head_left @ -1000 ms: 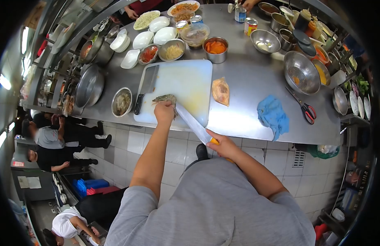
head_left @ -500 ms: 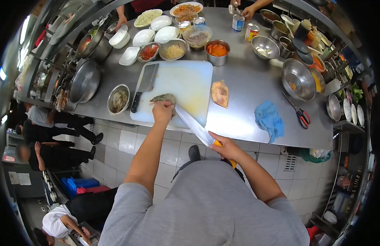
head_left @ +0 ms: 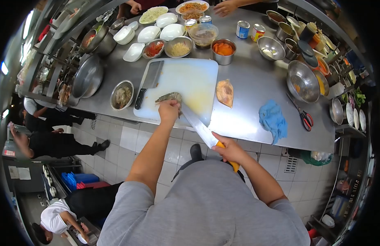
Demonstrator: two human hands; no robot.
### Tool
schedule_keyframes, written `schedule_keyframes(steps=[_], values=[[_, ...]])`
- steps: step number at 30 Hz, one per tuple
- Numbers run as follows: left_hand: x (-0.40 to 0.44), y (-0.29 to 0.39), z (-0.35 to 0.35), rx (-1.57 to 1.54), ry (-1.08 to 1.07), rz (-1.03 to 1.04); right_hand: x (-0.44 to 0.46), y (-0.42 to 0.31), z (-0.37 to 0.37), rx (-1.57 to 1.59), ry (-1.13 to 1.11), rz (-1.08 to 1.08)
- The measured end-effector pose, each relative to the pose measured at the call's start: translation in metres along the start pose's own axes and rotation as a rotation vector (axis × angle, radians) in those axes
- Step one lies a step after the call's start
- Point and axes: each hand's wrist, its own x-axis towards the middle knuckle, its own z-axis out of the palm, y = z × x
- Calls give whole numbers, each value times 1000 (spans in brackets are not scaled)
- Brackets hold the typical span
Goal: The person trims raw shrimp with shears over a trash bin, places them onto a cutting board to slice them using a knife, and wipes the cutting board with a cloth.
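Shrimp (head_left: 170,97) over cutting board (head_left: 194,78): partly covered by left fingers (head_left: 165,106). Knife handle (head_left: 234,166), near side of board: partly obscured by right fingers (head_left: 223,152). Beyond board: co-worker (head_left: 259,5), body cut off by top edge.

Prawn (head_left: 173,97): grey-brown, shell on, partly covered, held over the lower half of the white cutting board (head_left: 190,78), spiky end towards 9 o'clock.
Knife (head_left: 203,130): long silver blade, yellow handle, slanted; tip towards 11 o'clock beside the prawn, contact unclear; handle towards 5 o'clock, beyond the board.
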Motion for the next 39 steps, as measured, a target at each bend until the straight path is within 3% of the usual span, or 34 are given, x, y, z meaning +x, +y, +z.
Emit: schedule_keyframes(steps=[2,4,5,7,8,10,14,17,20,23,25,29,32,34,38,39], values=[[-2,-1,4,-6,66,58,3,0,9,22,25,-7],[-16,26,0,-373,-1,-250,-3,-14,11,0,38,28],[-17,32,-1,-375,-7,-248,-3,-13,13,1,44,30],[-16,42,-2,-528,-21,-330,-3,-10,16,-281,231,-220],[-14,48,-5,-537,-23,-328,-4,-10,18,-288,236,-219],[-12,70,-18,-555,-31,-407,-9,-18,21,-700,416,-314],[11,67,-38,-490,-34,-462,-27,-40,22,-1018,396,-150],[35,30,-34,-506,-99,-346,-34,-40,18,-1172,440,-130],[38,35,-35,-468,-130,-322,-46,-59,18,-1199,425,-99],[25,75,-42,-390,-28,-385,-54,-73,22,-1177,413,-106],[26,81,-42,-148,5,-246,-57,-78,25,-1206,422,-105],[50,55,-43,-200,-109,-243,-60,-78,28,-1203,464,-128],[37,74,-48,-148,-92,-299,-63,-83,31,-1268,476,-97],[46,40,-31,269,31,169,-62,-80,35,-1329,543,-166],[59,46,-41,333,-162,75,-65,-88,35,-1341,552,-158],[59,49,-48,99,-230,-48,-65,-88,33,-1275,508,-128]])
